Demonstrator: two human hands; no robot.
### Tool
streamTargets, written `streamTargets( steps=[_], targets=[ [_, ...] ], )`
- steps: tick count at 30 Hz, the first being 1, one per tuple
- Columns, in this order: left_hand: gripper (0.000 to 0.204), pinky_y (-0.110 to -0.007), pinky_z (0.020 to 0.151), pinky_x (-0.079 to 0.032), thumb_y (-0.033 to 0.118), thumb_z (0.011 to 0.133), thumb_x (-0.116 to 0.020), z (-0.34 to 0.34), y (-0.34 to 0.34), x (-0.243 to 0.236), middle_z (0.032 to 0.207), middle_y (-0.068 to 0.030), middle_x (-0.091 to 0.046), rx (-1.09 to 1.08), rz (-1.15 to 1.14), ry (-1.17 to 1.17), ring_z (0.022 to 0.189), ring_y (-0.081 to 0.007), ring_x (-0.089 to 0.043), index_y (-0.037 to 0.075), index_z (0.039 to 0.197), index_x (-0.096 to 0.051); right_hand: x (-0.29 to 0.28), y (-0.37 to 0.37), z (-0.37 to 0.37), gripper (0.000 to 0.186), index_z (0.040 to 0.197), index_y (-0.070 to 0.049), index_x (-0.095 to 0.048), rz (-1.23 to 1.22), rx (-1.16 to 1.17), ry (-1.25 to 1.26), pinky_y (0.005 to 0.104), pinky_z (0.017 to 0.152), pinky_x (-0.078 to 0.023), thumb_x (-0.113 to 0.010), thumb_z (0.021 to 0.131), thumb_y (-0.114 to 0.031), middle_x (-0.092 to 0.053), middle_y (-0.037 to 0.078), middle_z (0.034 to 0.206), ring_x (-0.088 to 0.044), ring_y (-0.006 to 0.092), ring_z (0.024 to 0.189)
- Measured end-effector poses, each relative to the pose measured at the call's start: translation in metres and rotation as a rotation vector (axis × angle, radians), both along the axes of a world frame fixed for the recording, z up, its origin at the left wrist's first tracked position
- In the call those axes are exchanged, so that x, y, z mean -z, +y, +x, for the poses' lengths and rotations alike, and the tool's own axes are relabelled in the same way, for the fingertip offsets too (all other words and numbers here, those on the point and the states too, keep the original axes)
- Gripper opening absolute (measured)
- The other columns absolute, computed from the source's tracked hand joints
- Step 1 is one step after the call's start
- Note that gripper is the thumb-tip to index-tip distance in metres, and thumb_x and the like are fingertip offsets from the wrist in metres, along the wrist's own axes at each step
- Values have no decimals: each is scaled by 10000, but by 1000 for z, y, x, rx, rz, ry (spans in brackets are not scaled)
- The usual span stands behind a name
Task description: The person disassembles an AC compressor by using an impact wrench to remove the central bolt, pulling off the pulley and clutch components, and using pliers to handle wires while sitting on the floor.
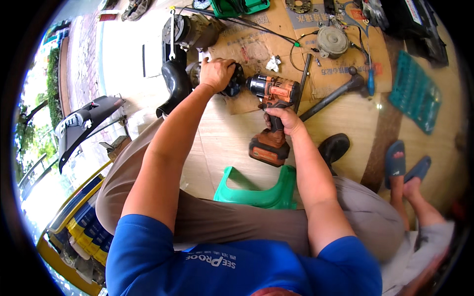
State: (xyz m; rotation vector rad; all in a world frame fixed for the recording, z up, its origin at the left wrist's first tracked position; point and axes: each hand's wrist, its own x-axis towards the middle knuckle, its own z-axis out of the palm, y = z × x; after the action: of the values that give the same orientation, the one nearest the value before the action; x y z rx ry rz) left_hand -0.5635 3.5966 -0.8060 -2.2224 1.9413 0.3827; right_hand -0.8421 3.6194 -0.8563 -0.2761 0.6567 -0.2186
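My right hand (286,121) grips a cordless impact wrench (279,92) by its handle. The wrench is orange and black, with a battery pack at its base and its nose pointing left. Just left of that nose, my left hand (216,74) lies over a dark cylindrical motor part (236,80), its fingers bent round the top. The palm and fingers hide much of this part, and the wrench tip's contact with it is not clear. My black boot (177,85) is close beside the part on the left.
Flattened cardboard (247,54) on the tiled floor carries a round grey motor (332,41) with wires. A hammer (335,92), blue screwdriver (371,81) and teal tray (415,92) lie right. A green stool (256,196) is beneath me. Another person's slippered feet (395,165) stand right.
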Motion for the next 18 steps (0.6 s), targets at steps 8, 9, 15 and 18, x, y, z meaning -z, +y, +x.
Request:
streamTargets(
  steps=[8, 9, 15, 18],
  targets=[
    [357, -498, 981, -341, 392, 952, -418, 4, -7, -3, 1089, -60, -679, -24, 128, -27, 1079, -230, -599, 202, 1122, -668, -1, -5, 3, 173, 879, -50, -612, 28, -24, -22, 308, 520, -499, -687, 809, -189, -613, 64, 700, -591, 167, 581],
    [357, -496, 980, -341, 393, 953, -418, 2, -9, -2, 1090, -58, -679, -27, 152, -33, 1082, -229, -598, 202, 1123, -667, 1, -2, 2, 172, 879, -49, -609, 65, -16, -34, 311, 521, -502, -684, 810, -188, -612, 67, 700, -592, 168, 581],
    [396, -515, 984, -322, 423, 963, -397, 0, -11, -7, 1116, -66, -671, -40, 195, -10, 1106, -227, -586, 192, 1164, -648, 9, 9, 5, 231, 985, -67, -576, 154, -6, -124, 325, 566, -502, -662, 825, -208, -602, 64, 734, -592, 171, 614],
    [405, -532, 990, -317, 441, 968, -391, 2, -11, -2, 1119, -67, -670, -42, 194, 5, 1119, -236, -580, 199, 1161, -652, 6, 6, 6, 211, 969, -68, -574, 123, -7, -118, 323, 565, -500, -659, 830, -202, -601, 63, 735, -590, 170, 613]
  ],
)
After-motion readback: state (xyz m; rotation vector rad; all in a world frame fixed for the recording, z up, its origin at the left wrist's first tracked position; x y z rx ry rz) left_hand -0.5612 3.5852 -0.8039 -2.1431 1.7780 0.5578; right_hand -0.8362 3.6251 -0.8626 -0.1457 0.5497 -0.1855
